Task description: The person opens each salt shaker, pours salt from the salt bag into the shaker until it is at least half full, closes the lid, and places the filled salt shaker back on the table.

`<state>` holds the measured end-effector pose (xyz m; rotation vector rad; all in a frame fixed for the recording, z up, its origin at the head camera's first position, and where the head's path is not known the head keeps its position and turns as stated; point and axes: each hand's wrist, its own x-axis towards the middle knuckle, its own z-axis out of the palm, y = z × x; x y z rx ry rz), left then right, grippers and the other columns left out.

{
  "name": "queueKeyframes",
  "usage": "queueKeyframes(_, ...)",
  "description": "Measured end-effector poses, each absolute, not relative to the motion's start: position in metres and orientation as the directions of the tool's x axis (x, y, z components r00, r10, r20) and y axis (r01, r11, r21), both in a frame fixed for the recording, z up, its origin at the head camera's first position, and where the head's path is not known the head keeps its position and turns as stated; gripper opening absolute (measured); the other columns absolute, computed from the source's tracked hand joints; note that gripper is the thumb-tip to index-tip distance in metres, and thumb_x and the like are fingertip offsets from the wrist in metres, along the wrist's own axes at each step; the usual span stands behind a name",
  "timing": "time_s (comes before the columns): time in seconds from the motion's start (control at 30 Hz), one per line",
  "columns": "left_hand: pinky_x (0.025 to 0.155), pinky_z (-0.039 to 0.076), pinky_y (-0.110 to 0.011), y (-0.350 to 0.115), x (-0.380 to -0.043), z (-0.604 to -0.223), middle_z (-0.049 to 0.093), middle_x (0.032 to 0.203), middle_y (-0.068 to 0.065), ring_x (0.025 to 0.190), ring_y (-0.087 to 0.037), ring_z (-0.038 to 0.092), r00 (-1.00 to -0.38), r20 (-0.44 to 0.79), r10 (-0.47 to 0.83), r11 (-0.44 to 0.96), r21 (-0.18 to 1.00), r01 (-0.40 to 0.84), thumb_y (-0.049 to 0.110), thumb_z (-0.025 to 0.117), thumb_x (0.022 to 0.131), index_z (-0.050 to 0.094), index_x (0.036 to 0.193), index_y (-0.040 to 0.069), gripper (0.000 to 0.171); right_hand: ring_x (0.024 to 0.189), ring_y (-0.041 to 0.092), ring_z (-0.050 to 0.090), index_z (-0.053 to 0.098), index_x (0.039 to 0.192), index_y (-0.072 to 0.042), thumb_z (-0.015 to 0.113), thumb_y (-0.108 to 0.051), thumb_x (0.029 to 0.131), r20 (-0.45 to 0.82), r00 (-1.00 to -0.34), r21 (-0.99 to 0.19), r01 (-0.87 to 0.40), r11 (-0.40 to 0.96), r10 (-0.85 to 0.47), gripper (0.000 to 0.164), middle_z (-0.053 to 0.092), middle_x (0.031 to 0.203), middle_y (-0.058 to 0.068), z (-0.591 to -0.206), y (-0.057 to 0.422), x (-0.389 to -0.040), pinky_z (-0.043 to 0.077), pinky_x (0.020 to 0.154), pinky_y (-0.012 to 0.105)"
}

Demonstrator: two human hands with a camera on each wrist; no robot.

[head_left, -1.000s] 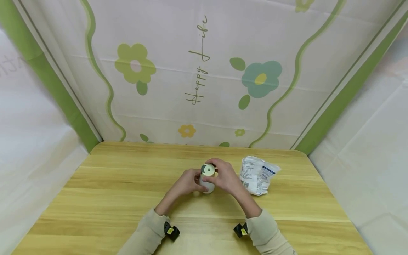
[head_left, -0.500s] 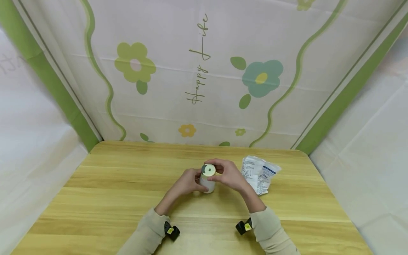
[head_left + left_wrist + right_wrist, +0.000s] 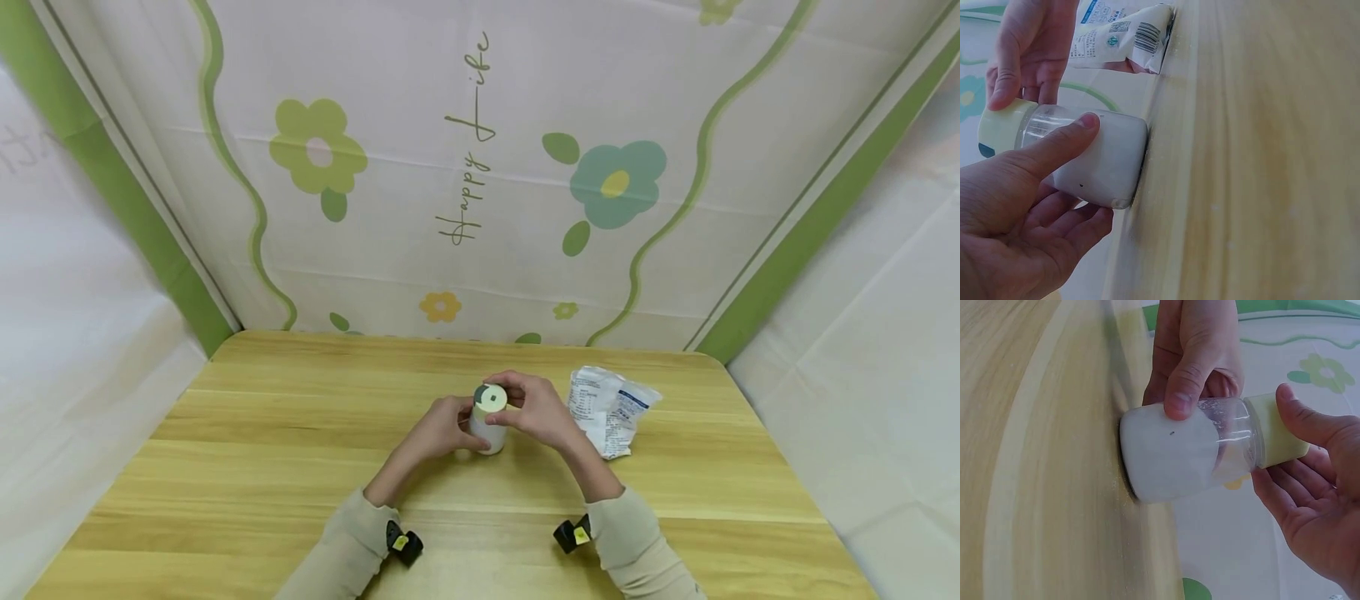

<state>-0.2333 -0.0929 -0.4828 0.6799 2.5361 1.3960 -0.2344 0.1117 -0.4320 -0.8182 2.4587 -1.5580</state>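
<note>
A clear jar (image 3: 1166, 450) filled partway with white powder stands upright on the wooden table. Its pale yellow lid (image 3: 491, 399) has a dark green patch at the edge. My left hand (image 3: 441, 429) grips the jar's body, thumb on the near side and fingers round the other, as the left wrist view shows. On the jar's top, my right hand (image 3: 537, 410) holds the lid (image 3: 1277, 430) between thumb and fingers. The lid sits on the jar's neck. A crumpled white packet (image 3: 609, 412) printed with small text lies right of the right hand.
The wooden table (image 3: 262, 467) spreads out around the jar. Behind it hangs a white cloth (image 3: 390, 208) with flowers and lettering, and pale cloth walls rise at both sides. A few white specks lie on the tabletop beside the jar.
Over the last second my right hand has shifted slightly to the right and its grip on the lid has changed. The lid's dark patch looks a little turned. The left hand stays put.
</note>
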Motion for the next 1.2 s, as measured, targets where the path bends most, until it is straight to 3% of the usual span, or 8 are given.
queueKeyframes(0.27, 0.094, 0.056, -0.042, -0.092, -0.234, -0.483, 0.071, 0.119, -0.009, 0.111, -0.024, 0.067, -0.883, 0.078, 0.463, 0.466, 0.826, 0.317, 0.017, 0.087, 0.077, 0.069, 0.118, 0.008, 0.046, 0.111, 0.027, 0.069, 0.065, 0.111, -0.011, 0.088, -0.018, 0.075, 0.210, -0.892, -0.853, -0.367, 0.370, -0.401, 0.043, 0.071, 0.115, 0.008, -0.437, 0.106, -0.231, 0.058, 0.090, 0.030)
queueKeyframes(0.4, 0.094, 0.056, -0.042, -0.092, -0.234, -0.483, 0.071, 0.119, -0.009, 0.111, -0.024, 0.067, -0.882, 0.080, 0.464, 0.463, 0.828, 0.318, 0.016, 0.087, 0.076, 0.069, 0.119, 0.008, 0.047, 0.115, 0.028, 0.067, 0.062, 0.113, -0.011, 0.089, -0.021, 0.074, 0.212, -0.891, -0.846, -0.373, 0.380, -0.402, 0.048, 0.069, 0.118, 0.009, -0.438, 0.108, -0.230, 0.056, 0.095, 0.035)
queueKeyframes(0.6, 0.095, 0.055, -0.042, -0.093, -0.232, -0.482, 0.071, 0.119, -0.011, 0.111, -0.026, 0.067, -0.887, 0.066, 0.457, 0.474, 0.826, 0.305, 0.017, 0.087, 0.077, 0.068, 0.119, 0.006, 0.048, 0.137, 0.031, 0.050, 0.045, 0.147, -0.006, 0.078, -0.014, 0.086, 0.168, -0.775, -0.880, -0.396, 0.262, -0.609, 0.070, 0.050, 0.149, 0.015, -0.434, 0.119, -0.238, 0.042, 0.111, 0.045)
queueKeyframes(0.77, 0.097, 0.054, -0.044, -0.092, -0.231, -0.481, 0.070, 0.121, -0.011, 0.114, -0.027, 0.066, -0.890, 0.060, 0.452, 0.478, 0.826, 0.298, 0.017, 0.087, 0.077, 0.067, 0.121, 0.006, 0.048, 0.135, 0.031, 0.052, 0.047, 0.147, -0.006, 0.068, -0.009, 0.094, 0.136, -0.701, -0.895, -0.391, 0.217, -0.700, 0.057, 0.049, 0.150, 0.015, -0.434, 0.124, -0.247, 0.045, 0.110, 0.045)
queueKeyframes(0.93, 0.096, 0.054, -0.043, -0.092, -0.231, -0.481, 0.071, 0.119, -0.010, 0.112, -0.025, 0.067, -0.888, 0.057, 0.456, 0.477, 0.827, 0.297, 0.017, 0.087, 0.077, 0.068, 0.120, 0.006, 0.048, 0.129, 0.029, 0.058, 0.058, 0.137, -0.009, 0.073, -0.010, 0.090, 0.116, -0.754, -0.910, -0.341, 0.234, -0.647, 0.050, 0.058, 0.141, 0.012, -0.436, 0.122, -0.246, 0.051, 0.103, 0.035)
queueKeyframes(1.2, 0.096, 0.054, -0.044, -0.093, -0.232, -0.482, 0.071, 0.120, -0.010, 0.113, -0.025, 0.066, -0.886, 0.063, 0.460, 0.471, 0.829, 0.303, 0.017, 0.088, 0.076, 0.068, 0.121, 0.007, 0.051, 0.125, 0.034, 0.060, 0.059, 0.133, -0.005, 0.074, -0.003, 0.087, 0.143, -0.813, -0.929, -0.307, 0.208, -0.564, 0.048, 0.061, 0.135, 0.017, -0.439, 0.119, -0.241, 0.055, 0.094, 0.027)
